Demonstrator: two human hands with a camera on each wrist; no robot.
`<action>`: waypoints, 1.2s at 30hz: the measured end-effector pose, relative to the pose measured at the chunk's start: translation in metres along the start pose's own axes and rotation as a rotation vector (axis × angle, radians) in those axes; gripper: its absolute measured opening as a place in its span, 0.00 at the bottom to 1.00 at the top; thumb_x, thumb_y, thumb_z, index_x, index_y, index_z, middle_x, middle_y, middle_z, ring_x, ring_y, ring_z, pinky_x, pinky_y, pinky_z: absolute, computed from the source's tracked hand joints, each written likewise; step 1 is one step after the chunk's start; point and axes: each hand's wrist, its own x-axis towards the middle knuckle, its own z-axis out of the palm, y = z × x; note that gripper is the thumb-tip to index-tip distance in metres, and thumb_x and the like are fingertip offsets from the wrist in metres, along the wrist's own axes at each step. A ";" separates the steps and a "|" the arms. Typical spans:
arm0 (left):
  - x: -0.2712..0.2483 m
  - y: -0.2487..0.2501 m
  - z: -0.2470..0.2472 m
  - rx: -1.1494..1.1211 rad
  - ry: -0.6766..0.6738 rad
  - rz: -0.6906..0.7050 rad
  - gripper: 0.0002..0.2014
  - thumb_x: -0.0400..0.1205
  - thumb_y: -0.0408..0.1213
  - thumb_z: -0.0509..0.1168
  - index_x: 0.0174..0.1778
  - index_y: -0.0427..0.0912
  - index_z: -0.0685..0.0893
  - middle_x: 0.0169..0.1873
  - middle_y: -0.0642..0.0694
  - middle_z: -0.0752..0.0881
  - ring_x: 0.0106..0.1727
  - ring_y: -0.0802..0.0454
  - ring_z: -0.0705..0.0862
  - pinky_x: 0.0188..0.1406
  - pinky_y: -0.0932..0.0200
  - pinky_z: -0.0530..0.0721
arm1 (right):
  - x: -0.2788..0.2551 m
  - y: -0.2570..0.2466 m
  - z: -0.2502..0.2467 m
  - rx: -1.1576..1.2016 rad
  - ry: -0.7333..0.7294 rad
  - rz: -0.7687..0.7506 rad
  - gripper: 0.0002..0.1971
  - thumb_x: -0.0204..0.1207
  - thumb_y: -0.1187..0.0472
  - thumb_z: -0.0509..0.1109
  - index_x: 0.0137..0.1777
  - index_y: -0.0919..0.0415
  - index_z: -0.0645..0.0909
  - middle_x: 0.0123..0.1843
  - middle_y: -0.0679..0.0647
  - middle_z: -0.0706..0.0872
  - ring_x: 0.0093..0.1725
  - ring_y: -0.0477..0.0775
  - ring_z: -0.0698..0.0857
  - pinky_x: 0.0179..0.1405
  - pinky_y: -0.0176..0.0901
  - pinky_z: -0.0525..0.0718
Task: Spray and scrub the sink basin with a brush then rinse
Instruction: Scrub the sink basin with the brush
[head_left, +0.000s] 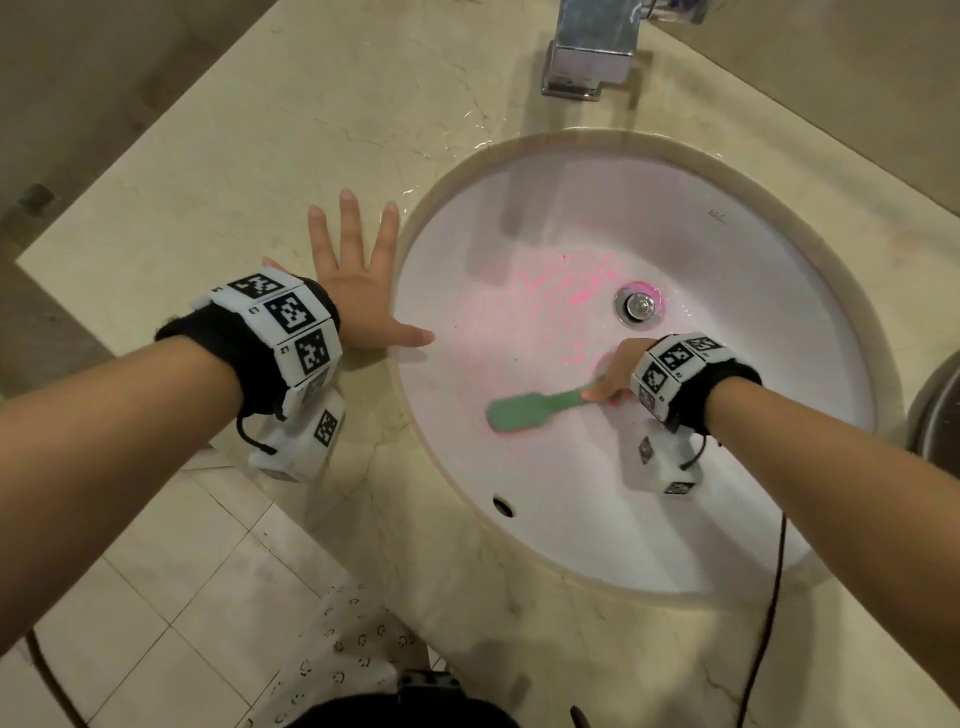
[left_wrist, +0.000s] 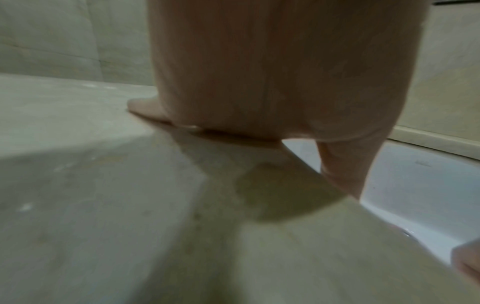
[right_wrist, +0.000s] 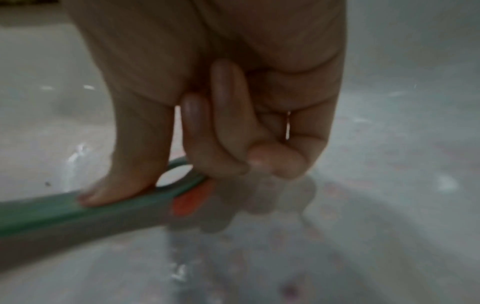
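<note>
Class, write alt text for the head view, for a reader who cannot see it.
Seen from above, a right hand holds a green brush by its handle against the white sink, which is streaked with pink cleaner. The left hand lies flat, fingers spread, on the beige counter beside the rim; a faucet stands behind.

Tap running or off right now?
Off, it seems: no stream falls from the faucet into the sink basin; only pink residue there.
</note>
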 end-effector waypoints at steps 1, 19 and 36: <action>0.000 0.000 0.000 -0.001 -0.001 0.002 0.62 0.68 0.68 0.66 0.74 0.58 0.19 0.73 0.46 0.16 0.76 0.36 0.22 0.66 0.17 0.41 | -0.002 0.007 0.000 -0.041 0.003 0.012 0.21 0.69 0.35 0.68 0.34 0.55 0.78 0.35 0.52 0.82 0.38 0.54 0.82 0.46 0.42 0.80; -0.003 0.001 -0.002 0.000 -0.013 -0.005 0.61 0.69 0.67 0.67 0.74 0.57 0.19 0.72 0.46 0.16 0.76 0.37 0.21 0.66 0.17 0.42 | 0.001 0.018 -0.010 0.456 0.318 0.139 0.19 0.75 0.42 0.68 0.39 0.59 0.75 0.38 0.57 0.75 0.32 0.53 0.74 0.32 0.40 0.72; -0.004 0.002 -0.001 0.000 0.008 0.004 0.61 0.69 0.67 0.67 0.75 0.56 0.21 0.73 0.45 0.17 0.76 0.36 0.22 0.67 0.18 0.42 | -0.015 0.042 -0.009 0.037 0.231 0.094 0.21 0.70 0.40 0.71 0.34 0.59 0.75 0.29 0.51 0.75 0.30 0.50 0.76 0.26 0.38 0.70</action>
